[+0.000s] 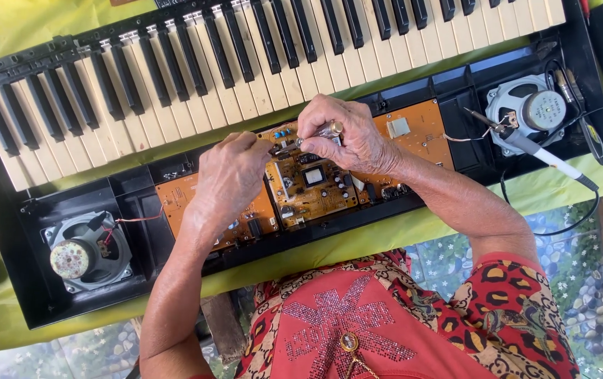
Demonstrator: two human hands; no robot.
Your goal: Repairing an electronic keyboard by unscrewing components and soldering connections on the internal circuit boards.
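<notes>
Right hand [347, 140] has its fingers closed around a small silvery metal tool with a brass-coloured end [324, 131], tip down on the middle circuit board [310, 184] in the opened black keyboard case [7, 231]; left hand [230, 175] rests on the board edge just beside it, fingers curled and pinched narrow, but whether they hold anything cannot be told. Tool looks light, stiff and smooth, best gripped along its barrel; the board looks thin and fragile, with small parts, safer handled by its edges. Both hands hide the tool tip and the contact spot, and the part being worked is too small to make out.
</notes>
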